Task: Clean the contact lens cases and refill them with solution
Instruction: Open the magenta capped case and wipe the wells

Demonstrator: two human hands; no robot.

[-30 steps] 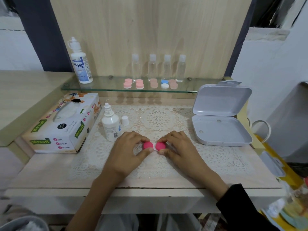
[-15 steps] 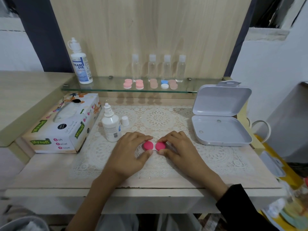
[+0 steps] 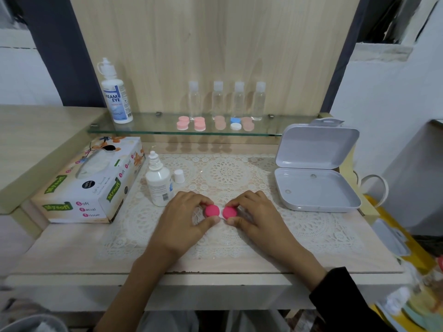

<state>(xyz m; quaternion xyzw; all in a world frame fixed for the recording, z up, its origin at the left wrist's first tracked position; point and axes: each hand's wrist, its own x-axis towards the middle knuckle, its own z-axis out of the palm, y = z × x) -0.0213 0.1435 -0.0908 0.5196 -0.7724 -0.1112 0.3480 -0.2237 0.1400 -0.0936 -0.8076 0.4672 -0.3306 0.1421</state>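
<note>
A pink contact lens case [image 3: 221,211] with two round caps lies on the lace mat [image 3: 311,226] at the table's middle. My left hand [image 3: 185,219] pinches the left cap between thumb and fingers. My right hand [image 3: 257,215] pinches the right cap the same way. A small white solution bottle [image 3: 158,183] stands uncapped just left of my left hand, and its white cap [image 3: 179,176] sits beside it. Several more lens cases [image 3: 200,123] in pink, peach and blue-white lie on the glass shelf [image 3: 148,129] behind.
A tissue box [image 3: 88,183] lies at the left. An open white plastic box [image 3: 316,178] sits at the right. On the glass shelf stand a large Dream Eye bottle [image 3: 116,97] and several clear small bottles [image 3: 227,99]. The table's front edge runs below my wrists.
My left fingers have shifted slightly around the left cap. The case and my right hand stay where they were.
</note>
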